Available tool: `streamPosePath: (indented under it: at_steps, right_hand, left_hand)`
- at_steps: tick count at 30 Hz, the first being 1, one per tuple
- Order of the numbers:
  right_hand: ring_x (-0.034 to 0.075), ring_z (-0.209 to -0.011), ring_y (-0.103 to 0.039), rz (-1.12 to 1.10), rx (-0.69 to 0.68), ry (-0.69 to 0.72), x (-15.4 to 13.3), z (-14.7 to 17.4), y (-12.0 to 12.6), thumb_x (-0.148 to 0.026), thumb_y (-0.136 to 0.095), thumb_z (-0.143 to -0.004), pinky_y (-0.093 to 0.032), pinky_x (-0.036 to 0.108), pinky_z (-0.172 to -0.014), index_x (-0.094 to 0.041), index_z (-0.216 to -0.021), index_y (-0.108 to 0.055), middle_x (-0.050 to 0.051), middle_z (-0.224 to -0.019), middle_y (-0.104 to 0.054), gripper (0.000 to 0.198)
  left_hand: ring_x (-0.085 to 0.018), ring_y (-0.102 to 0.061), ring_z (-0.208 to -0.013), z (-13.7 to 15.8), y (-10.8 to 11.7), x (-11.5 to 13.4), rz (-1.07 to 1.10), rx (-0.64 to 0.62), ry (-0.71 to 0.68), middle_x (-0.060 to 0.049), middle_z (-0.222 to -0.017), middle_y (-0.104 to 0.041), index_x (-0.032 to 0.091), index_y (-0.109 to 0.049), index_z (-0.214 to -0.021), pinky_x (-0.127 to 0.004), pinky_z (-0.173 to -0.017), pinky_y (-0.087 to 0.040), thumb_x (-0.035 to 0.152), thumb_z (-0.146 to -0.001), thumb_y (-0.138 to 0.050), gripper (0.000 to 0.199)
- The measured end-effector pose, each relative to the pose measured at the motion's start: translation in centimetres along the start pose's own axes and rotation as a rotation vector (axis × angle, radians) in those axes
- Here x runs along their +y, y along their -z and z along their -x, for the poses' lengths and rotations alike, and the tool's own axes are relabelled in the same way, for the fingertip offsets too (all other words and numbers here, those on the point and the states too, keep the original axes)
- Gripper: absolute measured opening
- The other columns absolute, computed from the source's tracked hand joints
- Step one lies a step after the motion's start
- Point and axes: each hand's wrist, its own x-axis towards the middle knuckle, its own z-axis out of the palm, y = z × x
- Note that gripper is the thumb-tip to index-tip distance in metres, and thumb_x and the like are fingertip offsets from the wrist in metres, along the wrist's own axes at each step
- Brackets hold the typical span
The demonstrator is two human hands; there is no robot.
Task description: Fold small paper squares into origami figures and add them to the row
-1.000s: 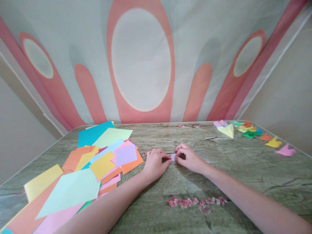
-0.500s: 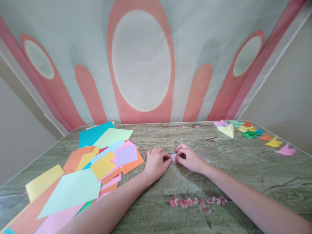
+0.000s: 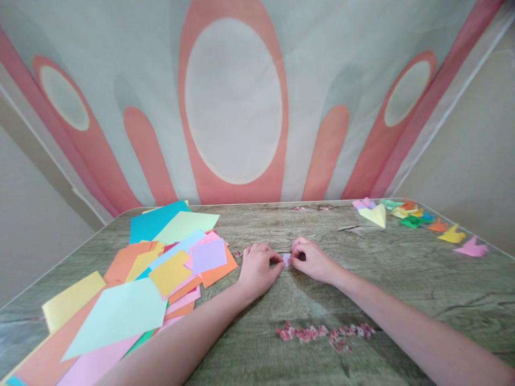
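Observation:
A small piece of lilac paper [image 3: 286, 259] lies low over the table between my two hands, mostly covered by fingers. My left hand [image 3: 259, 268] pinches its left side, thumb and fingertips together. From the other side my right hand [image 3: 313, 261] pinches the right edge, with the remaining fingers curled. How the paper is folded cannot be made out. Left of my left hand, a lilac square sheet [image 3: 210, 256] rests on top of the paper pile.
Loose coloured sheets [image 3: 120, 311] overlap across the table's left side, under and beside my left forearm. At the far right stand several small folded paper birds [image 3: 471, 247] and a pale yellow paper plane [image 3: 374, 214]. A printed backdrop [image 3: 233, 102] rises behind the wood-patterned table [image 3: 257, 343].

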Motion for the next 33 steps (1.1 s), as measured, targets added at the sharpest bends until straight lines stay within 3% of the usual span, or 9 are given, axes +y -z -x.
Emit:
streamPosePath:
  at_steps: [9,15,23,33]
  right_hand:
    - [0.015,-0.074,-0.052,0.025,0.003,0.001,0.1,0.0,0.2,-0.017,-0.06,-0.069,-0.04,0.028,-0.07,-0.018,-0.063,-0.055,0.001,-0.075,-0.054,0.008]
    - [0.015,-0.073,-0.051,0.037,-0.009,0.019,0.2,0.0,0.3,-0.02,-0.061,-0.072,-0.04,0.028,-0.069,-0.018,-0.068,-0.056,0.001,-0.075,-0.053,0.006]
    - [0.015,-0.073,-0.049,0.034,0.005,0.031,0.6,0.0,0.0,-0.017,-0.062,-0.071,-0.04,0.028,-0.068,-0.018,-0.069,-0.056,0.001,-0.075,-0.052,0.006]
    - [0.017,-0.078,-0.05,0.066,0.071,0.059,0.4,0.5,-0.5,-0.017,-0.058,-0.072,-0.04,0.031,-0.073,-0.019,-0.07,-0.053,0.002,-0.078,-0.053,0.006]
  left_hand:
    - [-0.02,-0.049,-0.089,0.1,0.1,0.1,-0.012,0.005,-0.032,-0.001,-0.085,-0.059,0.024,-0.066,-0.081,-0.034,-0.08,-0.034,0.032,-0.078,-0.059,0.011]
    - [-0.019,-0.048,-0.095,0.3,0.6,0.5,-0.026,-0.025,-0.175,-0.001,-0.097,-0.062,0.026,-0.066,-0.09,-0.035,-0.083,-0.034,0.028,-0.085,-0.051,0.016]
    - [-0.021,-0.049,-0.099,1.0,1.4,1.7,-0.321,-0.16,-0.397,-0.008,-0.098,-0.062,0.017,-0.058,-0.106,-0.039,-0.095,-0.028,0.015,-0.084,-0.045,0.026]
    - [-0.023,-0.045,-0.108,1.5,1.3,1.9,-0.485,-0.204,-0.485,-0.013,-0.109,-0.058,0.01,-0.05,-0.117,-0.041,-0.102,-0.021,0.017,-0.084,-0.041,0.036]
